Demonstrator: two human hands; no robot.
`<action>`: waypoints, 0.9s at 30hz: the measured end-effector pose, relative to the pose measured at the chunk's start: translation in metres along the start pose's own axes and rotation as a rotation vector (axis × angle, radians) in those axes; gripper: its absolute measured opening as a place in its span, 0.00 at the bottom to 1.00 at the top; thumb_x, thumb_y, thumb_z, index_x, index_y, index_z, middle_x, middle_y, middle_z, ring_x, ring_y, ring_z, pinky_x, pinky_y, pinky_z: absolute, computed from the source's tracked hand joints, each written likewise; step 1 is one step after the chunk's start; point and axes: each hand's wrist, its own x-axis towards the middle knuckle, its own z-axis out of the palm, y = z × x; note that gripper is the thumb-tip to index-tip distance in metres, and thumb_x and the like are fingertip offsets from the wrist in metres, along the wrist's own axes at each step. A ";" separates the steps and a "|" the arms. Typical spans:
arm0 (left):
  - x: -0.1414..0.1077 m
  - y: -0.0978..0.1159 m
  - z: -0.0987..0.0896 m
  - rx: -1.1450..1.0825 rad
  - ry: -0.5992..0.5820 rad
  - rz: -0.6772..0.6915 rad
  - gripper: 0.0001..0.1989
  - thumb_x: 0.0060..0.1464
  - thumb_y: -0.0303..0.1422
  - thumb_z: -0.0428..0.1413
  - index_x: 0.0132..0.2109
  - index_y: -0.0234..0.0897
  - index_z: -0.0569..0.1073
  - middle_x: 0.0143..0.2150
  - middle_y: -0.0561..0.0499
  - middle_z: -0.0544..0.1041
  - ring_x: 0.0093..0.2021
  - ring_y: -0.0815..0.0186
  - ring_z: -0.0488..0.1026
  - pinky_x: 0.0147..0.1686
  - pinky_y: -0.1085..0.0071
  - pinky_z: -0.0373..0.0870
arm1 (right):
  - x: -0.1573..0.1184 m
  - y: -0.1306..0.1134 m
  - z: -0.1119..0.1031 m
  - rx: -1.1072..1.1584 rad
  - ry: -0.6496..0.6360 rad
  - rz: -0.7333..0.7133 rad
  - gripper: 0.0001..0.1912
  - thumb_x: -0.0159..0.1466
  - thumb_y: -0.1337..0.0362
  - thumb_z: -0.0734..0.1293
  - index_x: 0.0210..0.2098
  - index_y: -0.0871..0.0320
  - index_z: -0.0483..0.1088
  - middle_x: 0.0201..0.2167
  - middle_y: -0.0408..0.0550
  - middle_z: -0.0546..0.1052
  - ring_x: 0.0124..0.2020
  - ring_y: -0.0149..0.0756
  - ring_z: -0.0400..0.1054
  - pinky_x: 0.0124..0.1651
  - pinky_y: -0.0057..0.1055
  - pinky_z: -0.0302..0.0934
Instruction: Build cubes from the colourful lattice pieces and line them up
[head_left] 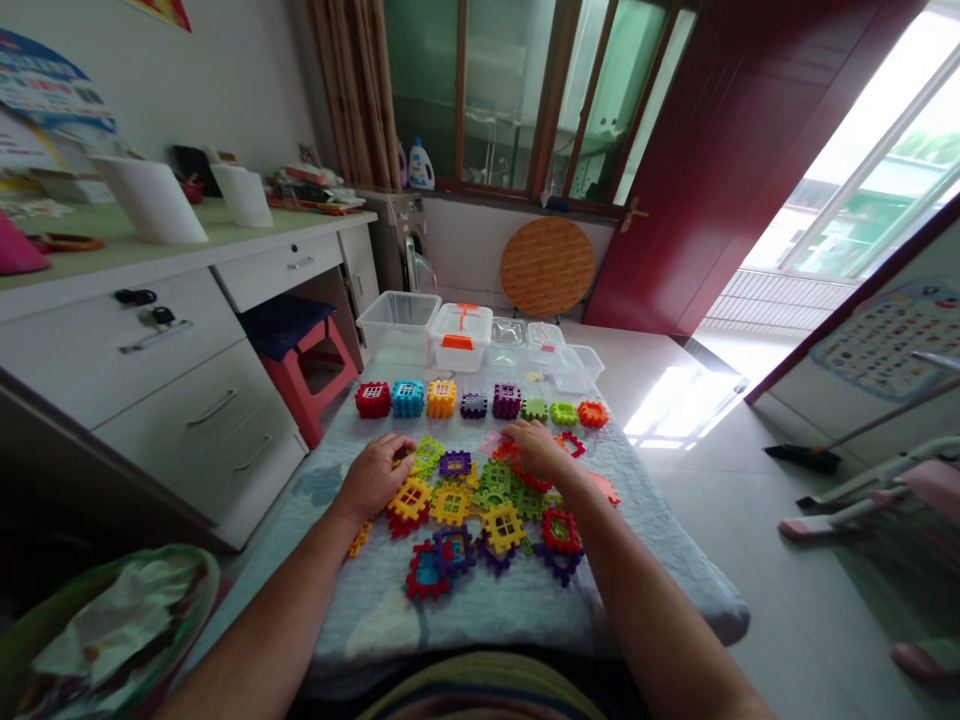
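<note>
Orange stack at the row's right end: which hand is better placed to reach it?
Right, likely: the right hand is nearer the orange stack; the left hand is at the left side of the pile.

Multicoloured toothed square plastic pieces (502,528): smooth. Pale blue rectangular cloth cover (480,628): matt, wrinkled. Clear rectangular plastic box (397,325) at its far left corner: glossy.

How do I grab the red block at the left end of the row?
I'd pinch the red block front and back, coming from above: cloth shows before and behind it, but the blue block sits close on its right.
</note>
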 end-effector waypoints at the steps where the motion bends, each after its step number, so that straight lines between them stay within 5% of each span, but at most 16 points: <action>1: 0.000 0.000 0.000 0.001 -0.001 0.000 0.10 0.51 0.35 0.50 0.37 0.38 0.73 0.38 0.48 0.76 0.41 0.60 0.74 0.45 0.65 0.69 | 0.001 0.000 0.002 -0.002 -0.003 -0.005 0.17 0.58 0.71 0.63 0.45 0.57 0.72 0.44 0.53 0.75 0.44 0.42 0.67 0.49 0.34 0.56; 8: 0.000 0.001 0.000 0.000 -0.014 -0.003 0.11 0.52 0.35 0.49 0.38 0.37 0.73 0.38 0.47 0.76 0.41 0.59 0.73 0.46 0.63 0.69 | -0.001 0.007 0.001 0.042 0.043 0.036 0.11 0.57 0.71 0.64 0.40 0.58 0.73 0.40 0.52 0.72 0.43 0.40 0.65 0.46 0.32 0.57; 14: 0.000 0.001 0.000 0.011 -0.021 -0.003 0.11 0.52 0.35 0.49 0.38 0.38 0.73 0.38 0.47 0.76 0.42 0.59 0.73 0.46 0.64 0.69 | -0.022 0.019 -0.008 0.412 0.322 0.003 0.08 0.53 0.75 0.63 0.30 0.57 0.68 0.32 0.44 0.70 0.36 0.34 0.65 0.43 0.30 0.59; 18: 0.000 -0.002 0.001 0.024 -0.018 0.005 0.11 0.52 0.35 0.49 0.38 0.38 0.73 0.39 0.47 0.76 0.42 0.59 0.73 0.46 0.64 0.69 | -0.048 0.019 -0.009 0.405 0.457 0.025 0.06 0.55 0.73 0.62 0.29 0.56 0.65 0.31 0.44 0.68 0.36 0.35 0.62 0.43 0.32 0.57; 27: 0.000 -0.007 0.005 0.024 -0.019 0.012 0.11 0.52 0.35 0.49 0.39 0.37 0.73 0.39 0.46 0.76 0.42 0.59 0.73 0.47 0.63 0.68 | -0.082 0.018 -0.012 0.331 0.124 0.025 0.08 0.52 0.71 0.65 0.31 0.56 0.65 0.37 0.46 0.70 0.42 0.38 0.63 0.49 0.36 0.57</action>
